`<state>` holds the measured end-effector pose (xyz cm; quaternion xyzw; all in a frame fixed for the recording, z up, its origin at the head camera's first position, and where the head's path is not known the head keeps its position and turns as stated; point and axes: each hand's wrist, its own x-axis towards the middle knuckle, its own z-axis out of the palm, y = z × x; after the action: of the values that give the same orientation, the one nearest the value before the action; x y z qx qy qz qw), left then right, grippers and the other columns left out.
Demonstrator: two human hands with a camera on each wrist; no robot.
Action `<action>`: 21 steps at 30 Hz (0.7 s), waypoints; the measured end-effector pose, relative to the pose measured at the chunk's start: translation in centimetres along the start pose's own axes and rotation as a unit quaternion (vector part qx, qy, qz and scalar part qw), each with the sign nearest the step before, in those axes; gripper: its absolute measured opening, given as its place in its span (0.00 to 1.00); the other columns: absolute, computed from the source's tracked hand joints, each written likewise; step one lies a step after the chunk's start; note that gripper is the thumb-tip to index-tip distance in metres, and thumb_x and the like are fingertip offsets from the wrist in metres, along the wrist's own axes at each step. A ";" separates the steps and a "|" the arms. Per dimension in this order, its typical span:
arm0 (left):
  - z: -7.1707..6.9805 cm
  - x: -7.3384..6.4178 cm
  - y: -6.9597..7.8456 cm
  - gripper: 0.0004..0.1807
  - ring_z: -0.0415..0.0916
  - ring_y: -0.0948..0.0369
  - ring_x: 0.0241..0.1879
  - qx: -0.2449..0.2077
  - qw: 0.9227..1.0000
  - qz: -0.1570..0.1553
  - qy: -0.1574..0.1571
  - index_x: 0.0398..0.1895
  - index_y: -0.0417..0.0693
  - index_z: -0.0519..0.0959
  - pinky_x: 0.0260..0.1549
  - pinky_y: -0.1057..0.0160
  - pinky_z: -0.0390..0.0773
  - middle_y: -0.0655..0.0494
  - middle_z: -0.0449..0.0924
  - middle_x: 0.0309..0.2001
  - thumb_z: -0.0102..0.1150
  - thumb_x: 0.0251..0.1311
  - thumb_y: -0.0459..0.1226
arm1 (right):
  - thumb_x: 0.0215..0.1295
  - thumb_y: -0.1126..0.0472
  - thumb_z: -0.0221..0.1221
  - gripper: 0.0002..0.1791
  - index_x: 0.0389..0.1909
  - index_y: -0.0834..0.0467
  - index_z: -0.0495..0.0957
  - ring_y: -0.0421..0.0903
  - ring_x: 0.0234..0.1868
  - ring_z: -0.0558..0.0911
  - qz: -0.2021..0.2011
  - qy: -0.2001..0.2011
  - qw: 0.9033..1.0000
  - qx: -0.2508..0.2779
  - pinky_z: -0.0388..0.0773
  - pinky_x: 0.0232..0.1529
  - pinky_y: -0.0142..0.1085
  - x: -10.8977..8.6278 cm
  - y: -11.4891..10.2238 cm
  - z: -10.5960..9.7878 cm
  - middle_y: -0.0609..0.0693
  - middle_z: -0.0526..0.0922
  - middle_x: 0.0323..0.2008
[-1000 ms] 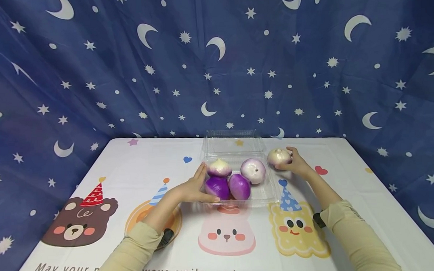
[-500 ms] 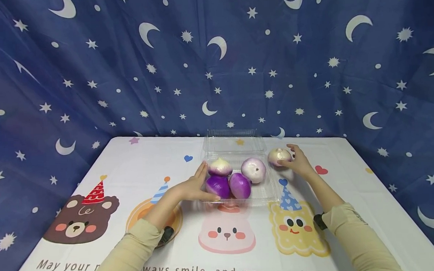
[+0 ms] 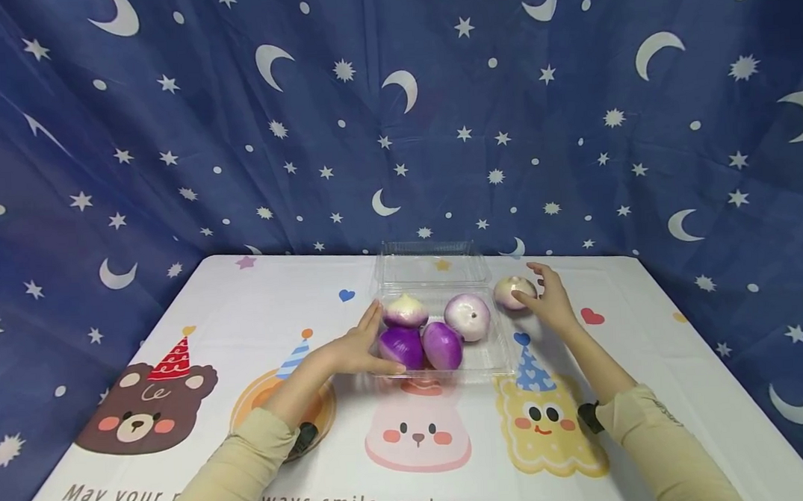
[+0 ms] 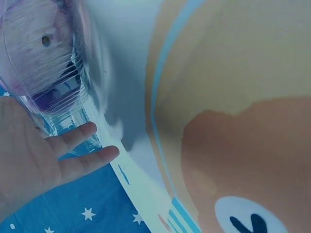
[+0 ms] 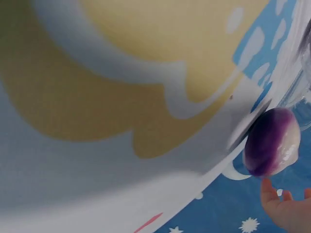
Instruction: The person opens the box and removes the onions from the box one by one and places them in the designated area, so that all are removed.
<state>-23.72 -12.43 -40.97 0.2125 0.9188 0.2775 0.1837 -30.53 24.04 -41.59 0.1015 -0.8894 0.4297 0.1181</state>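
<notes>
My left hand (image 3: pixel 352 353) lies along the left side of a clear plastic clamshell box (image 3: pixel 490 355), fingers extended at its side wall and thumb at the front edge. Inside the box are two purple-and-white onions, one upright (image 3: pixel 405 311) and one larger (image 3: pixel 468 316). Two deep purple onions (image 3: pixel 442 346) sit in front of them. Just right of the box, another onion (image 3: pixel 509 286) rests on the table beside my right hand (image 3: pixel 555 302), whose fingers are spread around its right side. The right wrist view shows a fingertip close against this onion (image 5: pixel 273 141).
The box's lid (image 3: pixel 432 266) is tilted back behind it, toward the blue star-and-moon curtain (image 3: pixel 396 116). A white tablecloth (image 3: pixel 295 285) with cartoon prints covers the table. Both forearms carry dark wrist straps (image 3: pixel 589 418).
My right fingers have loosened and spread from the onion outside the box, which stays in place. My left hand has kept still at the box.
</notes>
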 end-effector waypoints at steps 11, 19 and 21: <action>0.2 -0.3 -0.5 0.67 0.36 0.41 0.73 0.038 0.998 0.024 0.034 0.73 0.37 0.32 0.68 0.43 0.52 0.42 0.23 0.75 0.61 0.47 0.65 | 0.60 0.68 0.60 0.31 0.63 0.68 0.61 0.68 0.62 0.64 -0.019 -0.009 0.999 0.036 0.67 0.61 0.58 -0.9 -2.9 0.7 0.69 0.61 0.63; 0.7 -0.4 -0.4 0.63 0.40 0.43 0.73 0.109 0.990 0.053 0.074 0.73 0.35 0.37 0.68 0.44 0.55 0.39 0.30 0.75 0.56 0.50 0.67 | 0.62 0.67 0.59 0.27 0.61 0.69 0.64 0.66 0.58 0.70 -0.039 -0.049 0.997 0.041 0.72 0.57 0.57 -2.4 -4.3 1.3 0.70 0.66 0.59; 0.8 -0.5 -0.4 0.63 0.42 0.43 0.73 0.110 0.990 0.051 0.076 0.74 0.36 0.39 0.67 0.44 0.57 0.39 0.30 0.75 0.56 0.50 0.67 | 0.63 0.66 0.59 0.27 0.61 0.69 0.64 0.66 0.58 0.70 -0.046 -0.062 0.996 0.044 0.72 0.57 0.56 -2.8 -4.7 1.6 0.69 0.66 0.58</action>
<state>-23.04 -12.65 -41.70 0.2558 0.9430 0.1994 0.0742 -26.71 20.19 -39.90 0.1735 -0.8696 0.4556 0.0779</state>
